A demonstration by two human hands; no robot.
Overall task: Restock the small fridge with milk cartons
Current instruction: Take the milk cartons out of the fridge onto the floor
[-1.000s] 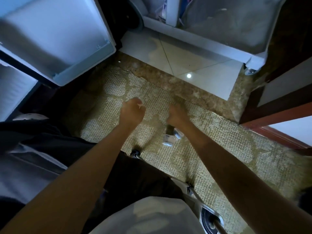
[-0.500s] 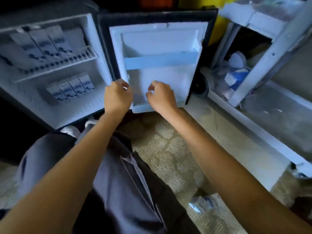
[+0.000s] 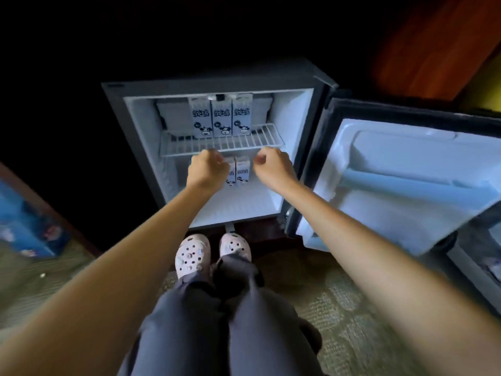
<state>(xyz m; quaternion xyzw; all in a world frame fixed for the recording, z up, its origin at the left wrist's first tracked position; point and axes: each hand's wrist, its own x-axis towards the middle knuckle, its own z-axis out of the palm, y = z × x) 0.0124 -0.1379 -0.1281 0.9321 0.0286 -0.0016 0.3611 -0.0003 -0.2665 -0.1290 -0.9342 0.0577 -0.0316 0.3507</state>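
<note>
The small fridge (image 3: 141, 126) stands open in front of me. Three white milk cartons (image 3: 221, 118) with cow prints stand upright in a row on its wire shelf (image 3: 225, 145). More cartons (image 3: 242, 170) stand on the fridge floor below, partly hidden by my left hand (image 3: 207, 166). Both hands hover at the shelf's front edge. My left hand is a loose fist holding nothing. My right hand (image 3: 272, 165) is curled the same way, also with nothing in it.
The fridge door (image 3: 406, 180) hangs open to the right with a bare door rack. My feet in pale clogs (image 3: 211, 253) stand just before the fridge on patterned carpet. A blue printed box (image 3: 29, 234) lies at the left edge.
The view swung from the carpet and a carton on the floor to face the fridge interior. Both hands moved from the door to the front of the wire shelf.
</note>
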